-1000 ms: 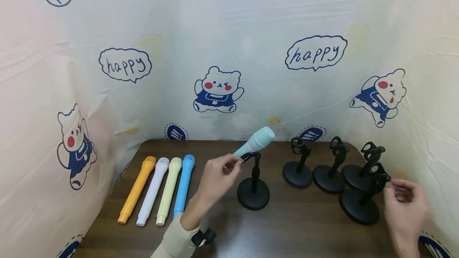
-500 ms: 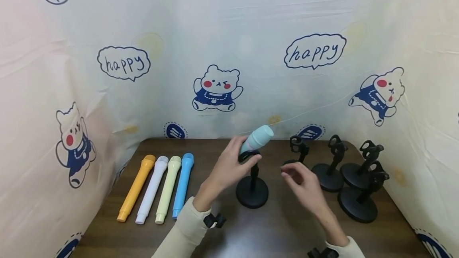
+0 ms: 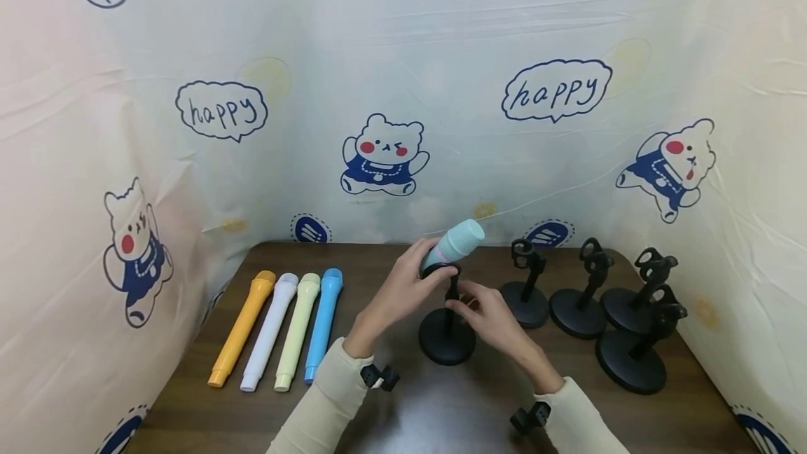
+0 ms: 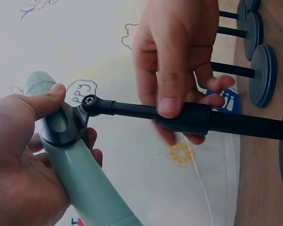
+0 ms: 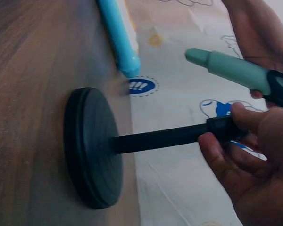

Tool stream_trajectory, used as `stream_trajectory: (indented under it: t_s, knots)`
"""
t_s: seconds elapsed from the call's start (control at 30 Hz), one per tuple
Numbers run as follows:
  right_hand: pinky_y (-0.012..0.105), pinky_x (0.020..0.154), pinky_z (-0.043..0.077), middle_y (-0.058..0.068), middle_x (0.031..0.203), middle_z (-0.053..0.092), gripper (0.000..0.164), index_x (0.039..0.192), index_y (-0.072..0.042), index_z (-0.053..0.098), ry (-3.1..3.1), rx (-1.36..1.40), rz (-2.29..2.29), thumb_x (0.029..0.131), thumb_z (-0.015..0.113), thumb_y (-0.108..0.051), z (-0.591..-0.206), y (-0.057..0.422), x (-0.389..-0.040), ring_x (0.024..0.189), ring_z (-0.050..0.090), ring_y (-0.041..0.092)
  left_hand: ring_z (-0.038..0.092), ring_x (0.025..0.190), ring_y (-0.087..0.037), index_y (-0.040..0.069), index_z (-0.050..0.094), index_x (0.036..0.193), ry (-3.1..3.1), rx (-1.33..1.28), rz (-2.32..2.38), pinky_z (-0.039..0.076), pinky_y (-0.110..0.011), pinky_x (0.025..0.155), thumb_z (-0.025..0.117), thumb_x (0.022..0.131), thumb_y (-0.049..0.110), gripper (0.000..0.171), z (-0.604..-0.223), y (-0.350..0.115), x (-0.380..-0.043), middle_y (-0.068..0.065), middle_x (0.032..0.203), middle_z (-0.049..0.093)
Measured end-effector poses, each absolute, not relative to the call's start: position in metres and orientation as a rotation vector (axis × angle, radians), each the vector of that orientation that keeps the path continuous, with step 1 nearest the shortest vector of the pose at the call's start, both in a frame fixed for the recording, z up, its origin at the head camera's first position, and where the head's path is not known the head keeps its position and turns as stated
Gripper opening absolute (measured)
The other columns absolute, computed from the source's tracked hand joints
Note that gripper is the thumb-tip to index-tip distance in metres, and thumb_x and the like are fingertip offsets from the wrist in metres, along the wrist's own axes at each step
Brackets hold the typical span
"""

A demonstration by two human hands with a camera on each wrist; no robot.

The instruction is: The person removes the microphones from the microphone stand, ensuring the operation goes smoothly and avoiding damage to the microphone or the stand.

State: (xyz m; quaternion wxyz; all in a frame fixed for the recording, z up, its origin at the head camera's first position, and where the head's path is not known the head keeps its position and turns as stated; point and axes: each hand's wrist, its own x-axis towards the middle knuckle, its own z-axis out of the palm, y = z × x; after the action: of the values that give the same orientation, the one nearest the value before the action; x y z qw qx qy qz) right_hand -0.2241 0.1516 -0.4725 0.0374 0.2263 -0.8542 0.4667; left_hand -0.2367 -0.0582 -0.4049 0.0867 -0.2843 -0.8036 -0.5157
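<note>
A mint-green toy microphone (image 3: 463,238) sits tilted in the ring clip (image 4: 66,127) of a black desk microphone stand (image 3: 447,342). My left hand (image 3: 403,293) grips the microphone and clip together, its thumb along the clip's side in the left wrist view. With thumb and fingers, my right hand (image 3: 488,314) holds the thicker collar (image 4: 186,117) on the stand's pole. The stand's round base (image 5: 96,148) rests on the table, and the microphone's lower end (image 5: 198,57) points out past the left hand in the right wrist view.
Orange (image 3: 242,328), white (image 3: 269,331), pale yellow (image 3: 298,331) and blue (image 3: 323,324) microphones lie side by side at left. Several black stands, including a front one (image 3: 630,363), stand at right. A printed cloth (image 3: 391,54) hangs behind the table (image 3: 441,412).
My right hand has come from the stands at the right to the middle stand's pole. My left hand has shifted from beside the clip to wrap around microphone and clip.
</note>
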Motion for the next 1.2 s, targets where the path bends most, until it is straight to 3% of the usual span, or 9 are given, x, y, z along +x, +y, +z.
stream_trajectory:
  t_s: [0.1, 0.43, 0.77, 0.93, 1.07, 1.2]
  knots:
    - [0.023, 0.069, 0.061, 0.006, 0.099, 0.077, 0.023, 0.123, -0.008, 0.071, -2.615, 0.703, 1.407, 0.103, 0.072, -0.019, -0.472, 0.149, -0.226, 0.077, 0.076, 0.03, 0.06, 0.119, -0.023, 0.016, 0.057, 0.149, -2.393, -0.839, -1.556, 0.052, -0.047, 0.1, 0.075, 0.102, 0.028, 0.052, -0.406, -0.06, -0.239, -0.005, 0.142, 0.063]
    - [0.021, 0.069, 0.061, 0.008, 0.1, 0.078, 0.021, 0.119, -0.007, 0.073, -2.627, 0.661, 1.47, 0.101, 0.075, -0.017, -0.472, 0.151, -0.23, 0.08, 0.078, 0.027, 0.057, 0.123, -0.026, 0.023, 0.056, 0.148, -2.365, -0.79, -1.798, 0.047, -0.05, 0.102, 0.076, 0.101, 0.029, 0.052, -0.418, -0.065, -0.244, -0.005, 0.143, 0.061]
    - [0.023, 0.069, 0.062, 0.008, 0.101, 0.078, 0.018, 0.116, -0.008, 0.073, -2.63, 0.65, 1.505, 0.1, 0.076, -0.016, -0.471, 0.15, -0.229, 0.08, 0.077, 0.027, 0.054, 0.138, -0.032, 0.007, 0.047, 0.151, -2.177, -0.827, -2.083, 0.045, -0.056, 0.116, 0.071, 0.104, 0.017, 0.053, -0.444, -0.065, -0.252, -0.02, 0.149, 0.056]
    - [0.023, 0.068, 0.061, 0.008, 0.1, 0.078, 0.018, 0.115, -0.007, 0.073, -2.637, 0.624, 1.503, 0.1, 0.076, -0.016, -0.471, 0.15, -0.23, 0.079, 0.076, 0.023, 0.053, 0.136, -0.025, 0.003, 0.044, 0.152, -2.041, -0.833, -2.252, 0.048, -0.047, 0.116, 0.071, 0.104, 0.022, 0.058, -0.452, -0.062, -0.253, -0.018, 0.148, 0.054]
    - [0.023, 0.068, 0.061, 0.008, 0.1, 0.077, 0.019, 0.116, -0.007, 0.073, -2.644, 0.616, 1.501, 0.1, 0.077, -0.017, -0.47, 0.149, -0.231, 0.079, 0.076, 0.023, 0.055, 0.131, -0.017, 0.008, 0.044, 0.151, -1.877, -0.87, -2.412, 0.049, -0.035, 0.112, 0.071, 0.104, 0.019, 0.055, -0.46, -0.058, -0.255, -0.009, 0.14, 0.057]
    - [0.022, 0.068, 0.061, 0.01, 0.103, 0.077, 0.022, 0.119, -0.007, 0.072, -2.651, 0.606, 1.51, 0.1, 0.076, -0.017, -0.47, 0.148, -0.23, 0.08, 0.076, 0.025, 0.059, 0.123, -0.015, 0.016, 0.045, 0.149, -1.715, -0.914, -2.552, 0.051, -0.031, 0.108, 0.067, 0.104, 0.01, 0.051, -0.469, -0.056, -0.258, -0.008, 0.131, 0.06]
